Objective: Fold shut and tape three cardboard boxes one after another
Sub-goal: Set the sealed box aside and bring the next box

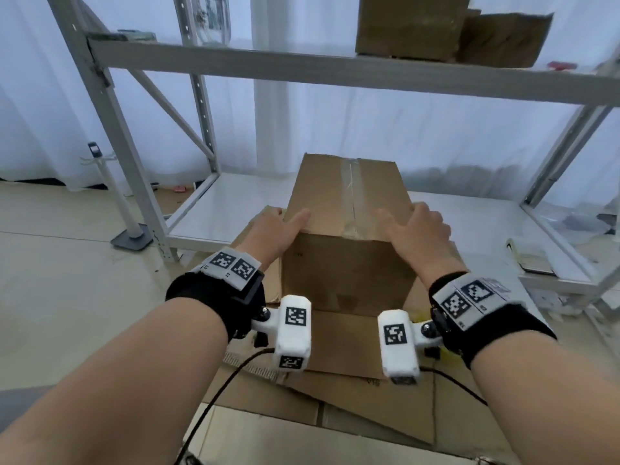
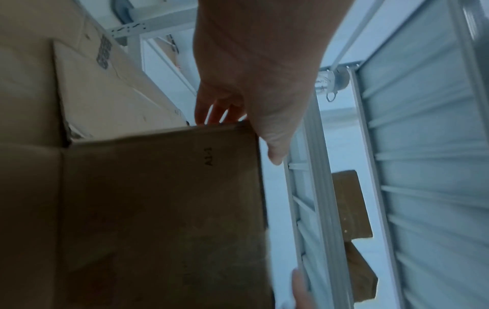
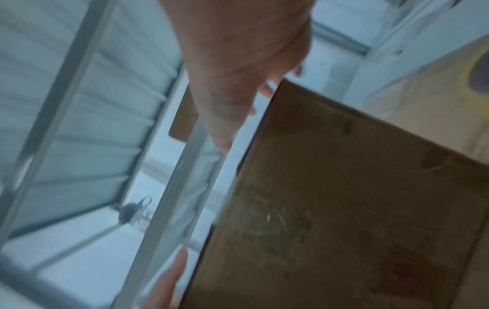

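A brown cardboard box stands upright on flattened cardboard on the floor. Its top flaps are folded down, and a strip of clear tape runs along the seam. My left hand lies against the box's upper left edge, thumb across the top and fingers down the side. On the upper right edge my right hand rests with its thumb on top and its fingers over the edge. In the left wrist view the left hand reaches along the box. In the right wrist view, which is blurred, the right hand meets the box.
A grey metal rack rises right behind the box, its low shelf at floor level. Two more cardboard boxes sit on the upper shelf. A white post on a grey base stands at left. A notebook lies at right.
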`<state>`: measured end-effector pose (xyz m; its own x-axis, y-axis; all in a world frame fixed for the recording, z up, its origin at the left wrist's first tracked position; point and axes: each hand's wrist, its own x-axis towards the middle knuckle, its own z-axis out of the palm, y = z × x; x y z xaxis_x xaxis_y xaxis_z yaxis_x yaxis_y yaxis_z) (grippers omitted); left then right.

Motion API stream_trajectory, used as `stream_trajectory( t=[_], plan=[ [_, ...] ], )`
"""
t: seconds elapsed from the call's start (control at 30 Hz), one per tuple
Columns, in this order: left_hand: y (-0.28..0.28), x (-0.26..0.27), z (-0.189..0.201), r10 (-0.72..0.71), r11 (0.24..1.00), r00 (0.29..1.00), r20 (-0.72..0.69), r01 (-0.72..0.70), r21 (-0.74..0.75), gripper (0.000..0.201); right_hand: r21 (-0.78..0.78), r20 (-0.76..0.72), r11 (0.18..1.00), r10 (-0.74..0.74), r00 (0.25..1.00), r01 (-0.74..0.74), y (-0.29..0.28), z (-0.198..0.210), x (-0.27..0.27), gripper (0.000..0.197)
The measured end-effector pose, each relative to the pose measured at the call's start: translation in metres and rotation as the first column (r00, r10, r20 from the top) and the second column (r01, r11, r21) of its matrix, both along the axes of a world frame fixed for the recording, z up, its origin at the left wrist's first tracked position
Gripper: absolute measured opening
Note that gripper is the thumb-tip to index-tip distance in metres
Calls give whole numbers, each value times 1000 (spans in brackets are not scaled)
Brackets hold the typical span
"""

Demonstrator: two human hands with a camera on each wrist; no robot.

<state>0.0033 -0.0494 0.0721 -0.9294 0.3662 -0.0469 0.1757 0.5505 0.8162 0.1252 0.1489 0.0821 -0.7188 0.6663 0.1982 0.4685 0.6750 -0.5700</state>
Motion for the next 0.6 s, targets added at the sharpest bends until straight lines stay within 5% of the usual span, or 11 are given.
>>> stream_trajectory(
  t=[0.07,0.13,0.23,0.6],
  plan=[
    [6,0,-1,33,997,996,81,-38,63,78,-330,32,944,8,999,4,11,-9,4,83],
    [10,3,-1,31,993,996,84,-40,115,58,-459,-49,888,4,999,-26,14,-17,7,78],
    [4,11,9,47,979,999,7,-48,200,34,-431,-131,901,1,991,-58,11,-5,13,77],
    [-66,60,26,37,951,938,-345,74,301,46,-359,-394,879,162,905,-314,-38,12,49,85]
  ],
)
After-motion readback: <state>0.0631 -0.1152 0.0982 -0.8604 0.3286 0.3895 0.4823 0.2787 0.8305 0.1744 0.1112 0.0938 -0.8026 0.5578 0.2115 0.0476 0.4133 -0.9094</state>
